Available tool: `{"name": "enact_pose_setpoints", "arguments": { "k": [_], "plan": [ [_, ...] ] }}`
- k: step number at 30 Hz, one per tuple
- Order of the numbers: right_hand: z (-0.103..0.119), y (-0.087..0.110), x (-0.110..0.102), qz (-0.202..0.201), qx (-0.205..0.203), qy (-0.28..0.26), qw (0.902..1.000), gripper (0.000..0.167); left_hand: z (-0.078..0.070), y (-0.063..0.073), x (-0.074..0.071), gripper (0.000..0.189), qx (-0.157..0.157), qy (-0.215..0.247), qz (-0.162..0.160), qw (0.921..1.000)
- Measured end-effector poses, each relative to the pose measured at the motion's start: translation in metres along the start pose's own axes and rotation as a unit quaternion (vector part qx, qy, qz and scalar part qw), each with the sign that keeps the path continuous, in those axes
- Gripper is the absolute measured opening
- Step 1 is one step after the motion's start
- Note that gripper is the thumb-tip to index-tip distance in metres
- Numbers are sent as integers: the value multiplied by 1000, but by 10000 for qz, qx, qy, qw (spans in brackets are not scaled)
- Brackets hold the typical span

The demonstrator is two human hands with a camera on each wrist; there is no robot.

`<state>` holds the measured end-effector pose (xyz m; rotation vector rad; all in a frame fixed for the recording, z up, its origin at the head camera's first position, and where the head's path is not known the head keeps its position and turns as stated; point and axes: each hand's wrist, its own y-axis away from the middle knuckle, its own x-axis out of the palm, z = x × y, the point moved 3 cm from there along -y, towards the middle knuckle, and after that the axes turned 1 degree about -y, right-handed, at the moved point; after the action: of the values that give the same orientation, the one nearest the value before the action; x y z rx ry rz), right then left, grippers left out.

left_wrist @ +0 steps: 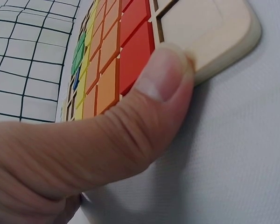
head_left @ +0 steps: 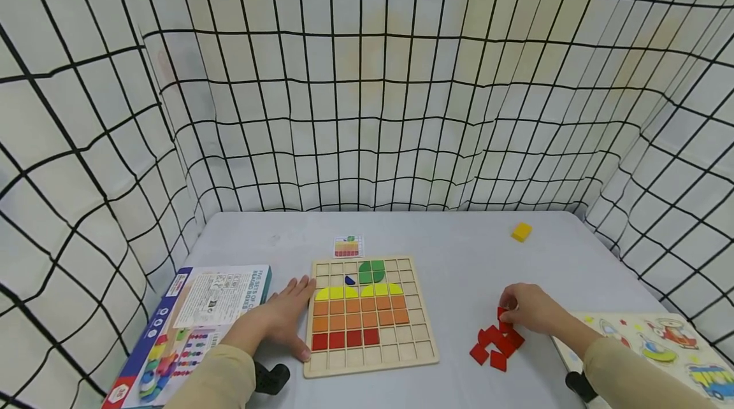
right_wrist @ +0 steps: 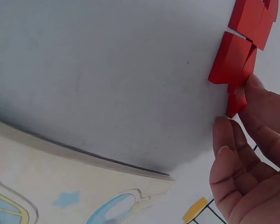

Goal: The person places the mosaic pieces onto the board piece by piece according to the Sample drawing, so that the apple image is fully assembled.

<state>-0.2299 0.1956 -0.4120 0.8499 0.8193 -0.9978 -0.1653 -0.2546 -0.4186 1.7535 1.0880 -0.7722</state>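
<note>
My left hand (head_left: pixel 282 315) lies along the left side of the wooden grid board (head_left: pixel 428 348), fingers spread. In the left wrist view the thumb (left_wrist: pixel 144 105) presses the board's edge beside a red tile (left_wrist: pixel 137 56). The board bears a green shape (head_left: pixel 371 272), a small blue piece (head_left: pixel 350 280), yellow curved pieces (head_left: pixel 381 289), orange squares (head_left: pixel 369 320) and a partial row of red squares. At the right, my right hand (head_left: pixel 530 308) pinches a red square tile (head_left: pixel 501 313) at the far end of a loose pile of red tiles (head_left: pixel 498 360).
A small pattern card (head_left: pixel 348 246) lies behind the board. To the left sits a printed box (head_left: pixel 195 326), and a picture board (head_left: pixel 659 345) lies at the right under my forearm. A yellow block (head_left: pixel 521 232) rests farther back. Black netting (head_left: pixel 373 119) over white cloth encloses the table.
</note>
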Motion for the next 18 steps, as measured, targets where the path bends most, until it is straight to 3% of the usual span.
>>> {"name": "enact_pose_setpoints", "arguments": {
  "k": [10,14,18],
  "plan": [
    [0,1,0,-48,23,-388,9992,19,-2,0,1,131,-10,11,3,10000],
    [4,0,-2,-183,-251,-626,9976,16,-3,1,1,131,-7,24,7,10000],
    [27,-5,-1,-319,-624,-977,9927,13,-1,1,1,131,-23,-10,8,10000]
  ]
}}
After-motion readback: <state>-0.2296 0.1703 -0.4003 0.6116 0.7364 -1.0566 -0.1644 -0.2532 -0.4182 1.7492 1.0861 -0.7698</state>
